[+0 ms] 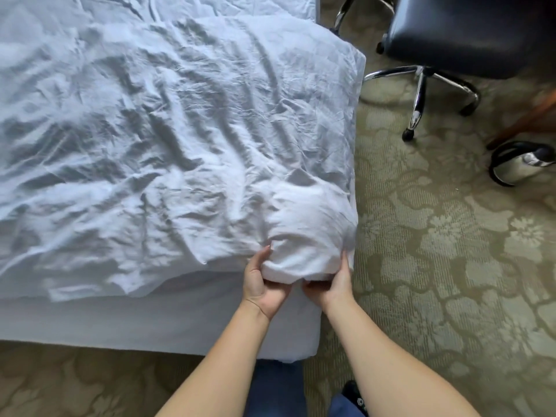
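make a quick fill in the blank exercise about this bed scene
1. The left hand and the right hand grip the bunched corner of a duvet coloured ____.
2. The dark-seated thing on castors beside the bed is an office ____.
3. The flower-patterned floor covering is a ____.
Missing words: white; chair; carpet.

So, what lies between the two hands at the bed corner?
In the head view, the bunched corner of the crumpled white sheet, gripped by left hand and right hand.
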Demonstrator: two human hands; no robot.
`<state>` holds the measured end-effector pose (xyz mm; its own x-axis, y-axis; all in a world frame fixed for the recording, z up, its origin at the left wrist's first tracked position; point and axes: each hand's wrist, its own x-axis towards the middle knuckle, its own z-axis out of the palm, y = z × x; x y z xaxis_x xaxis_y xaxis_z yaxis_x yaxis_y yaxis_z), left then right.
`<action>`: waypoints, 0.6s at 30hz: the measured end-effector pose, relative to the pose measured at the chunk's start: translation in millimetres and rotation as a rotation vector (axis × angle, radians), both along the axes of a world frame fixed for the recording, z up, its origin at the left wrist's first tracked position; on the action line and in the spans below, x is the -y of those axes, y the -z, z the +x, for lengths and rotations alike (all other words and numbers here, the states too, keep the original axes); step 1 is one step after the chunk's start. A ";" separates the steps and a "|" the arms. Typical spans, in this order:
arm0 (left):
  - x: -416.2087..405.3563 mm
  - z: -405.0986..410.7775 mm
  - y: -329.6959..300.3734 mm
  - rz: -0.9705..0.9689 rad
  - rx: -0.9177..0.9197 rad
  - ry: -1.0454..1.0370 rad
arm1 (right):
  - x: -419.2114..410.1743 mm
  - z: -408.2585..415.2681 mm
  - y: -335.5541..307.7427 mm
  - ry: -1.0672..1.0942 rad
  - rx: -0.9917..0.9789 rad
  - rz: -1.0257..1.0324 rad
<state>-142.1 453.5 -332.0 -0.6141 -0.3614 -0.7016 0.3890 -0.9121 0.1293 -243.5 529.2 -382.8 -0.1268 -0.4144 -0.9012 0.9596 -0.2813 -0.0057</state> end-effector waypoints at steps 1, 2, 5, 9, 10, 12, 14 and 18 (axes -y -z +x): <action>-5.1 -1.5 -9.4 0.008 -0.009 -0.025 | 1.7 -0.5 -11.2 -0.009 -0.006 -0.037; -9.6 -2.0 -18.5 0.012 -0.007 -0.040 | 3.4 -2.3 -21.6 -0.002 -0.026 -0.069; -19.7 1.9 -39.1 0.014 0.102 -0.099 | 5.0 -22.0 -45.0 0.090 -0.153 -0.104; -20.2 4.4 -56.4 -0.036 0.243 -0.143 | 5.5 -50.4 -82.3 -0.020 -0.246 -0.109; -21.3 4.3 -63.3 -0.050 0.267 -0.150 | 5.2 -51.9 -91.0 -0.069 -0.311 -0.048; -26.5 3.0 -81.6 -0.077 0.264 -0.155 | 1.6 -50.8 -120.1 -0.154 -0.506 0.044; -31.3 1.3 -110.0 -0.117 0.212 -0.195 | -1.5 -54.9 -163.8 -0.256 -0.732 0.030; -15.6 -12.3 -199.1 -0.308 0.049 -0.275 | 4.7 -83.5 -272.9 -0.344 -1.040 -0.147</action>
